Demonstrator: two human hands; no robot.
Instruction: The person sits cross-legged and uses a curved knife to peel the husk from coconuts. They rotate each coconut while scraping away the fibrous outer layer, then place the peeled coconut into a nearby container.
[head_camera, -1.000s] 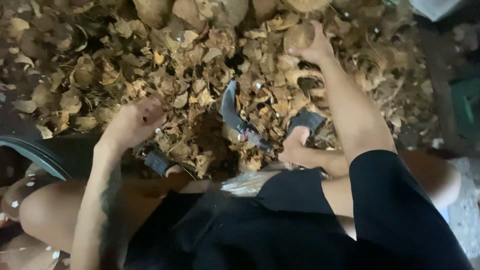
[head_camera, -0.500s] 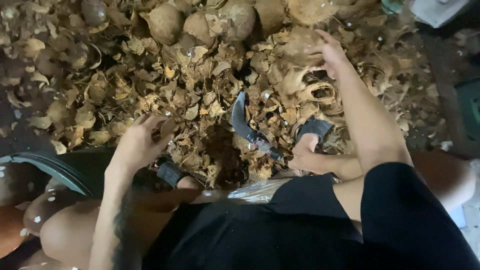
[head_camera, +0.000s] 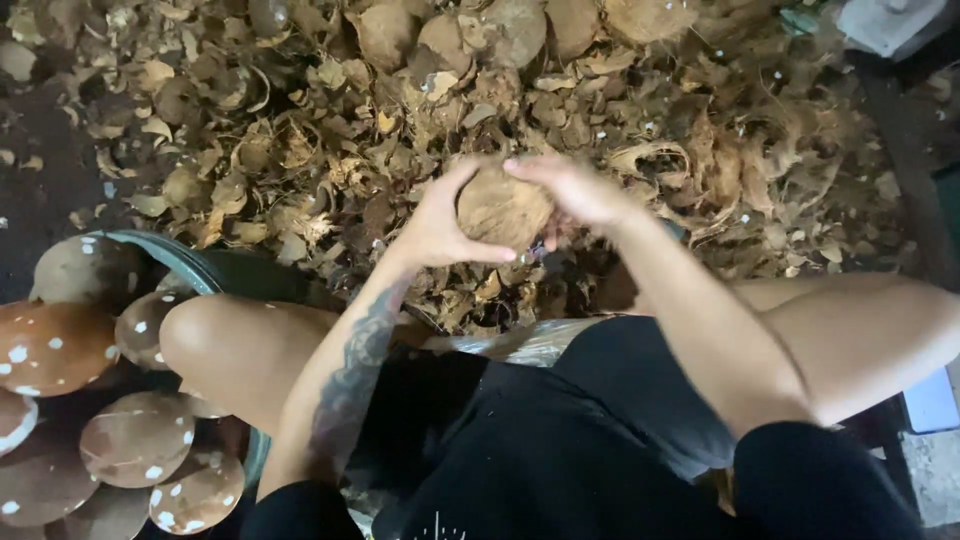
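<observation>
A brown husked coconut (head_camera: 497, 208) is held between both my hands over the pile of husk scraps. My left hand (head_camera: 435, 222) cups its left and lower side, fingers curled under it. From the right, my right hand (head_camera: 572, 188) covers its top and right side. The curved metal blade that stood between my knees is hidden behind the coconut and hands. I sit with bare knees apart, in black shorts and a black top.
Dry coconut husk pieces (head_camera: 300, 150) cover the ground ahead, with whole unpeeled coconuts (head_camera: 520, 30) at the far edge. A dark basin (head_camera: 215, 268) at the left holds several peeled brown coconuts (head_camera: 135, 438) flecked white.
My right hand brought a coconut in from the far right of the pile to the middle. My left hand rose from the husks and closed on it too. The blade is now covered.
</observation>
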